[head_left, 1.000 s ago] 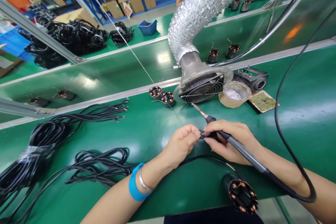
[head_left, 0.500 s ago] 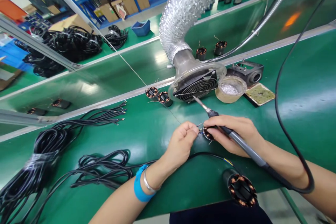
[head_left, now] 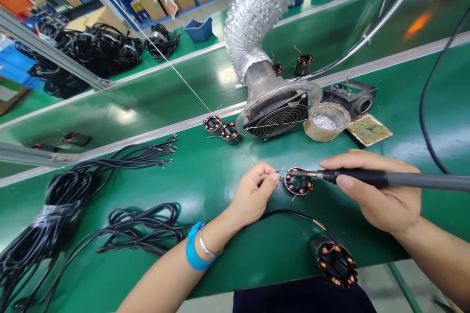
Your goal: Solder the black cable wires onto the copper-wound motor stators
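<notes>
A soldering iron (head_left: pixel 352 176) lies level in my right hand (head_left: pixel 382 190), its fingers closed round the dark grip. Its tip reaches over the top rim of a small motor stator (head_left: pixel 298 190) with copper windings, close to the wire ends at the stator's left side. My left hand (head_left: pixel 257 190) pinches thin wire just left of that stator; a fine solder wire (head_left: pixel 246 154) runs down to it from the upper left. Exactly what sits between the left fingertips is partly hidden. Another stator (head_left: pixel 337 264), with a black cable joined to it, lies at the front edge.
Two stators (head_left: pixel 230 132) stand beyond my left hand. A fume hood (head_left: pixel 279 116) with a silver duct (head_left: pixel 249 19) hangs over the bench, beside a round solder-filled bowl (head_left: pixel 326 122) and a sponge tray (head_left: pixel 369 130). Bundled black cables (head_left: pixel 62 205) cover the left side.
My right hand has moved right, off the stator, and swung the soldering iron from pointing up at the hood to lying level with its tip at the stator. My left hand stays nearly still.
</notes>
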Demonstrator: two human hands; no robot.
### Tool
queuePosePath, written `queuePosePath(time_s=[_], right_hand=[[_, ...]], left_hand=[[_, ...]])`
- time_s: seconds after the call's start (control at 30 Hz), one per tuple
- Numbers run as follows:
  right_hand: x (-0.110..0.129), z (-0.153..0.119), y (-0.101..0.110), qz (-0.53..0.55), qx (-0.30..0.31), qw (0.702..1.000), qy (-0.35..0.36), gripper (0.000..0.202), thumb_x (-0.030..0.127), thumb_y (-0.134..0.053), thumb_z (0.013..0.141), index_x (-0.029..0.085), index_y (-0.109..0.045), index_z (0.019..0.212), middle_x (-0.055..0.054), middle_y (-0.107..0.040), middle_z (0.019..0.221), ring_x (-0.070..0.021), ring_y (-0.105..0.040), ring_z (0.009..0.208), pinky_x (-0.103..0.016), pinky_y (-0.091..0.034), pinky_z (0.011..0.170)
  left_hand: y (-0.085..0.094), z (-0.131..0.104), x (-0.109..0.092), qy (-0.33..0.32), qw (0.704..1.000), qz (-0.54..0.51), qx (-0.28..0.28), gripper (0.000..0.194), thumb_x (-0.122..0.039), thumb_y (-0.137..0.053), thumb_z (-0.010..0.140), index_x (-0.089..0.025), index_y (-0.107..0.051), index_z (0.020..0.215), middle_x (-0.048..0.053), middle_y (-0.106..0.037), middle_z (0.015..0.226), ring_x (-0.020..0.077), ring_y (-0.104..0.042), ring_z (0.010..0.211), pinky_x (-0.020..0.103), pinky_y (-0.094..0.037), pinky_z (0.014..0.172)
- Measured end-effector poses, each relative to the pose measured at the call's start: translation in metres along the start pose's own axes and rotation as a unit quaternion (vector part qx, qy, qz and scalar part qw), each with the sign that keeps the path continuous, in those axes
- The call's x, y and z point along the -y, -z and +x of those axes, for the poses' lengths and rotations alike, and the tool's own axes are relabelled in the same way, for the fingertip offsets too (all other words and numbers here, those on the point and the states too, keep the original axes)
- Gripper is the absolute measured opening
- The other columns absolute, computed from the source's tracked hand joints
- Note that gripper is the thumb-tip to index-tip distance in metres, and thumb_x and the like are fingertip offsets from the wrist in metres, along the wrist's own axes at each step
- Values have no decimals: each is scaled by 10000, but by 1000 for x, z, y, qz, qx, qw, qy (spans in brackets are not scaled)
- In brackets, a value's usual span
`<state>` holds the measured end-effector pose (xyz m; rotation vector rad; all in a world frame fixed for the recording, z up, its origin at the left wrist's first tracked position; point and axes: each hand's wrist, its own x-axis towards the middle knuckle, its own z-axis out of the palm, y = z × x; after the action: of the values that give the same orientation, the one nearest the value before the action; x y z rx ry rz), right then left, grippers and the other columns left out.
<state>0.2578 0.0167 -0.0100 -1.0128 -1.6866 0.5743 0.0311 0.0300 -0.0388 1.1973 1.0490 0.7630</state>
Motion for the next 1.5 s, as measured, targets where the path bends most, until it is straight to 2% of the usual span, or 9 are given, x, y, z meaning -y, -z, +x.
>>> queuePosePath(time_s=[0.13,0.37,0.53,0.63,0.77,0.87,1.13,1.37,1.5], right_hand=[[-3,0,-3,7,10,1000,-1,114,209,-660,915,253,-730,993,11,-745,858,-140,-656,670,-251,-531,583],[4,2,-1,-19,22,999,18,133,177,-623,900,254,-704,973,6,-715,774,-154,-596,568,-290,-470,486],[14,1,0,-37,71,995,53,188,144,-584,894,224,-688,1027,-4,-660,717,-135,-567,532,-273,-451,460],[19,-1,-1,-65,83,990,97,210,116,-570,880,190,-682,1041,-8,-626,698,-126,-574,551,-260,-460,484],[20,-5,-4,-100,96,972,192,257,86,-560,848,168,-669,1066,-11,-612,674,-140,-570,561,-278,-477,515],[18,-8,-4,-109,113,962,224,283,69,-568,823,147,-665,1077,-7,-587,653,-140,-526,532,-290,-458,501],[22,-6,4,-85,71,976,189,343,46,-586,794,162,-672,1105,8,-548,657,-140,-535,510,-296,-481,484],[22,-4,4,-106,76,976,173,375,85,-579,819,226,-668,1155,9,-560,651,-150,-544,508,-302,-481,463],[22,-3,5,-96,74,975,186,360,65,-582,810,186,-669,1137,-7,-572,675,-149,-567,530,-302,-495,474]], left_hand=[[0,-1,-1,-17,1000,20,1,262,-406,-569,925,-187,-496,801,-79,-386,625,89,-304,566,239,-269,558],[0,0,0,-26,999,40,7,226,-364,-548,948,-186,-502,816,-67,-412,645,97,-344,590,243,-285,579],[0,-1,0,-22,999,47,9,219,-358,-549,952,-184,-512,825,-64,-417,652,98,-353,597,242,-285,580],[0,-2,1,-23,999,45,9,223,-362,-549,952,-182,-513,825,-64,-417,654,97,-350,598,241,-285,580],[0,-1,1,-29,998,50,8,225,-362,-549,954,-182,-513,823,-60,-426,660,99,-365,610,242,-296,593],[1,-1,0,-28,998,57,6,227,-364,-550,952,-183,-513,821,-60,-430,659,100,-368,611,242,-299,594],[1,-2,-2,-17,998,63,7,239,-380,-553,948,-181,-516,820,-58,-433,657,99,-370,604,241,-301,588],[0,-2,-4,-9,998,65,6,265,-416,-562,932,-183,-514,815,-59,-430,652,99,-368,599,241,-304,586],[0,-2,-5,-9,998,63,6,245,-388,-564,930,-184,-508,806,-60,-425,649,99,-369,600,242,-305,589]])
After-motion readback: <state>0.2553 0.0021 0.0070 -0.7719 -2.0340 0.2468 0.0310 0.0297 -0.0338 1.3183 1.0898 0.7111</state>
